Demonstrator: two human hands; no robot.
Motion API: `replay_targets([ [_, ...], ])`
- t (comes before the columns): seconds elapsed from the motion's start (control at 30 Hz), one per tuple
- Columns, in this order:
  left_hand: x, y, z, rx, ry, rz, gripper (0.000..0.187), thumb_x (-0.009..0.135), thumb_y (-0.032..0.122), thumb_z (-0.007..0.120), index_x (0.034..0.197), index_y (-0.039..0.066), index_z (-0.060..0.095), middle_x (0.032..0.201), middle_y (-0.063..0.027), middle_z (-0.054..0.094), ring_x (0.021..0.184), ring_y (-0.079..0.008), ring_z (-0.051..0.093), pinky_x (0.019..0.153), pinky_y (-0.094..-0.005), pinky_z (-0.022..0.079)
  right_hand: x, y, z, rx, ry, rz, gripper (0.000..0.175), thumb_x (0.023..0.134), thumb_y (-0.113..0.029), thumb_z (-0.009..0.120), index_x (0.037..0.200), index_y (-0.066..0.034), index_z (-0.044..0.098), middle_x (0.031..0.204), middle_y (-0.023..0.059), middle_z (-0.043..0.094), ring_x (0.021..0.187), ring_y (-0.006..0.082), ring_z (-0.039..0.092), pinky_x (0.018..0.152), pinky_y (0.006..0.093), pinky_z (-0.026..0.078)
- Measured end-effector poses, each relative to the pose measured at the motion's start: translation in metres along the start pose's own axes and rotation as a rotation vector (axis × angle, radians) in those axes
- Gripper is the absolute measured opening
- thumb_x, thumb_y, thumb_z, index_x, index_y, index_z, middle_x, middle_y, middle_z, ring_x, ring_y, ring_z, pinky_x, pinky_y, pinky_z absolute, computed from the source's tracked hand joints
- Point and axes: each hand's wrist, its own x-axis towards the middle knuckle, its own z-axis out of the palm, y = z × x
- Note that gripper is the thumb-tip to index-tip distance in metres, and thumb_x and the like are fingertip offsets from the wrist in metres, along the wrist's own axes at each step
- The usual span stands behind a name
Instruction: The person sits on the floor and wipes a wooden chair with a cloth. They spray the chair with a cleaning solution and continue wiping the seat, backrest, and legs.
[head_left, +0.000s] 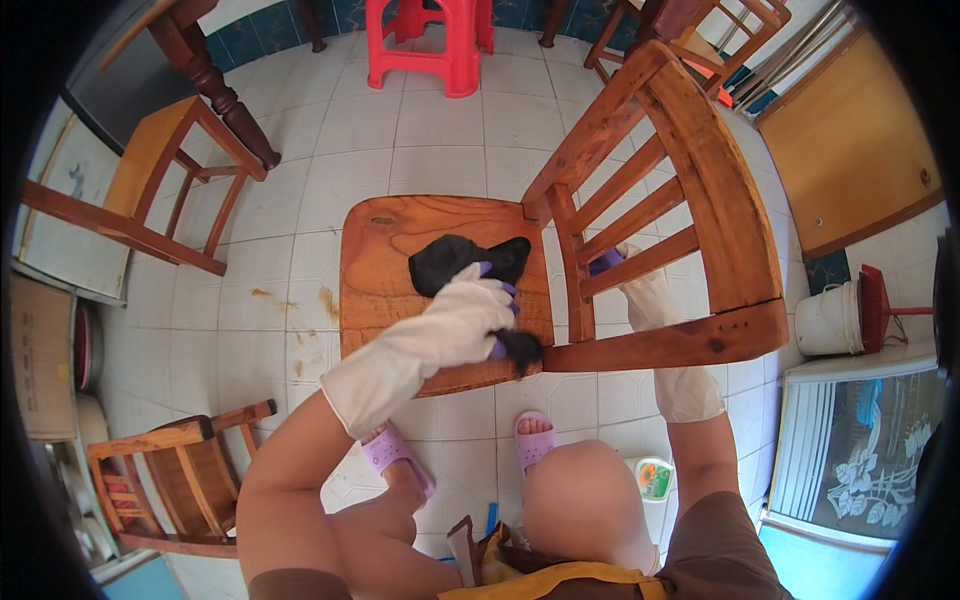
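Observation:
A wooden chair stands before me, with its brown seat (390, 247) on the left and its slatted backrest (720, 195) on the right. My left hand (472, 311), in a white rubber glove with purple fingers, presses a black cloth (442, 262) onto the seat. Part of this dark cloth spreads beyond the fingers, and another dark end shows below the palm near the seat's edge. Behind the backrest is my right hand (630, 274), gloved the same way. The slats partly cover it, so its grip on the chair is unclear.
A red plastic stool (424, 49) is at the far side. Other wooden chairs stand left (154, 165) and lower left (180, 480). At right are a white bucket (829, 319), a red dustpan (872, 307) and a glass-fronted cabinet (862, 450). Brownish stains (328, 304) mark the tiled floor.

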Motion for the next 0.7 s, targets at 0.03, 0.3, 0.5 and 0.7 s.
replay_targets([
  [0.03,0.003,-0.004,-0.005,-0.105,0.056,-0.113,0.023,0.072,0.015,0.083,0.093,0.010,0.074,0.103,-0.0109,0.071,0.114,-0.0355,0.062,0.112,-0.0540,0.039,0.002,0.000,0.000,-0.006,-0.006,0.090,0.034,0.096,-0.026,0.071,0.120,-0.0032,0.065,0.104,0.0050,0.067,0.100,0.0156,0.061,0.095,0.0322,0.048],
  [0.3,0.059,-0.002,-0.039,-0.729,0.567,-0.346,0.018,0.101,0.010,0.059,0.111,0.003,0.072,0.099,-0.0054,0.070,0.083,-0.0147,0.066,0.079,-0.0289,0.052,0.020,0.008,0.000,0.328,0.067,-0.021,0.056,0.098,-0.035,0.070,0.140,-0.0035,0.050,0.129,0.0036,0.059,0.111,0.0140,0.058,0.098,0.0342,0.047],
  [0.5,0.095,0.021,-0.029,-0.589,0.638,-0.090,0.016,0.089,0.009,0.068,0.102,0.002,0.074,0.091,-0.0150,0.073,0.081,-0.0274,0.069,0.077,-0.0385,0.053,0.039,0.011,-0.010,0.512,-0.065,-0.152,0.067,0.100,-0.039,0.067,0.149,0.0004,0.043,0.129,0.0038,0.060,0.115,0.0175,0.059,0.103,0.0345,0.047],
  [0.7,0.114,0.050,-0.045,0.185,0.595,-0.083,0.014,0.079,0.014,0.069,0.067,0.009,0.064,0.079,-0.0106,0.071,0.078,-0.0327,0.067,0.081,-0.0435,0.051,0.031,-0.017,-0.017,0.509,-0.035,-0.199,0.067,0.101,-0.040,0.066,0.152,-0.0047,0.040,0.126,0.0053,0.063,0.111,0.0173,0.062,0.097,0.0347,0.051],
])
